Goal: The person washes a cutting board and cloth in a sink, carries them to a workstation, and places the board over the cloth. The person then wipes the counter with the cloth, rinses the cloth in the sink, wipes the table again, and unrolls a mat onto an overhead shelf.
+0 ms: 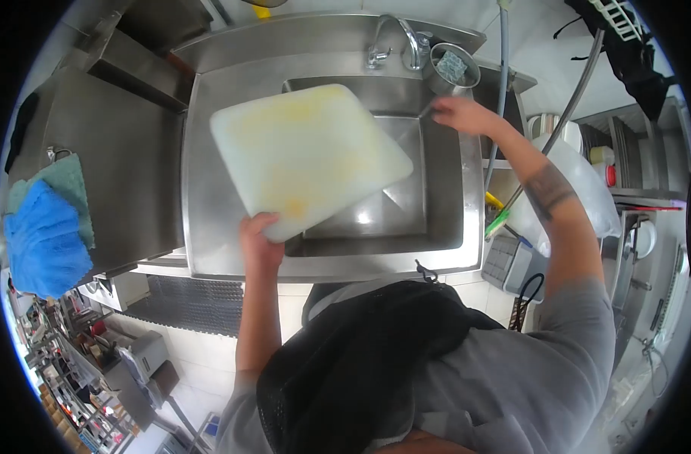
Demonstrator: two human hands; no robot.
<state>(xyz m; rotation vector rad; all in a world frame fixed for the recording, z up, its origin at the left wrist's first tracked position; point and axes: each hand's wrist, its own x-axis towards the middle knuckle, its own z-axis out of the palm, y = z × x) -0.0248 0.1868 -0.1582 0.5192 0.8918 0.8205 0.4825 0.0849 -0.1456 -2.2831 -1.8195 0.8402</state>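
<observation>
A large white cutting board [307, 155] with yellowish stains is tilted over the left part of the steel sink [444, 219]. My left hand [260, 233] grips it by the near left corner, thumb on the upper face. To the right, my right hand [466, 116] is over the sink's far right corner, just below a round metal container [442, 85]. Its fingers are blurred, and whether they hold anything is unclear. Inside the container sits a grey-green scouring pad [452, 67]. A chrome faucet [377, 56] stands behind the sink.
Blue cloth [49, 238] and a green cloth [67, 185] hang at the left steel counter [126, 166]. A grey hose [503, 83] hangs right of the sink. Beyond it are a large translucent plastic bag [587, 197] and a green-bristled brush [498, 223]. A dark mat [190, 304] covers floor at left.
</observation>
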